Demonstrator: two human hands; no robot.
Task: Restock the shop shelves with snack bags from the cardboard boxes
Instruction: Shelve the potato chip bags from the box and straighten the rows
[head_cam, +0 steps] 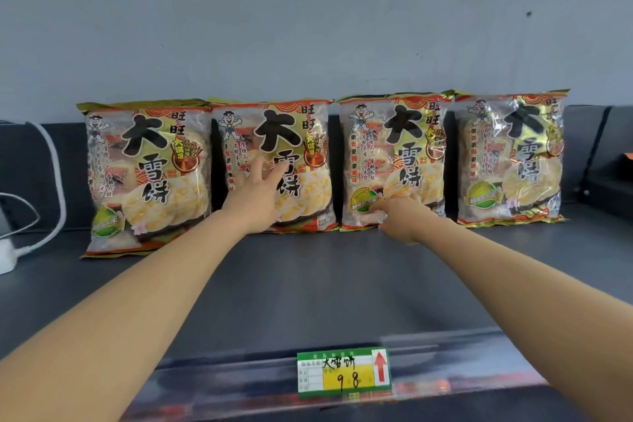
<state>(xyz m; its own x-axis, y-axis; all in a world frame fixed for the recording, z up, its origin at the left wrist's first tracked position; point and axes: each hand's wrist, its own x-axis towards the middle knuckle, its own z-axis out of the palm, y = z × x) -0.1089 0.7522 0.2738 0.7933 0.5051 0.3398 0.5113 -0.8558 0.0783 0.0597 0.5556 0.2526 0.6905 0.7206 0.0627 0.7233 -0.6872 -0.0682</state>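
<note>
**Four rice-cracker bags on top shelf, both hands at the middle two**

Head view. Four identical snack bags stand in a row at the back of a dark grey shelf (308, 284), leaning on a pale grey wall (308, 10). Each reads 旺旺 at upper right and 大雪饼 in large black characters down the middle, with a cartoon boy at upper left and a green round badge at lower left. Packs are clear plastic with gold, red and orange print; pale round crackers show through.

Bag 1 (147, 175), far left, tilts forward, its foot nearer the shelf front than the others. Bag 2 (270, 134) and bag 3 (394, 154) stand side by side, edges touching. Bag 4 (510, 154) is just beside bag 3.

Left hand (255, 195): fingers spread, loose, palm against the front of bag 2; not gripping.
Right hand (399, 216): at the lower left corner of bag 3, blurred; cannot tell whether it pinches the bag or only touches it.

Price tag (343, 373) on the shelf's front rail: green and yellow, handwritten 大雪饼 and "9 8", red up-arrow at right.

White cable (56, 175) and plug at far left.
</note>
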